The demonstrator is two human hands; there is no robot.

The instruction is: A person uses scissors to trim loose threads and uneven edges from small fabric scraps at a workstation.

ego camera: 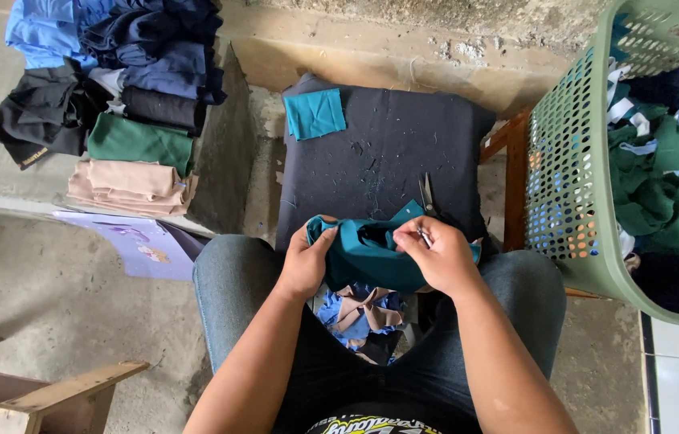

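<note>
While both hands grip it, the teal cloth [368,253] bunches between left hand [305,261] and right hand [441,255]

One flat package [143,245]: lilac-purple, rectangular, with small pale picture on top face. Lies on floor just below stack of folded cloth [132,186], partly under it, touching left knee. Small yellow label [34,157] on edge of black garment, left of same stack. No signs, no screens.

Cushion [388,153] ahead of knees, folded clothes [126,104] left, basket [572,185] right, scraps [359,313] between legs
</note>
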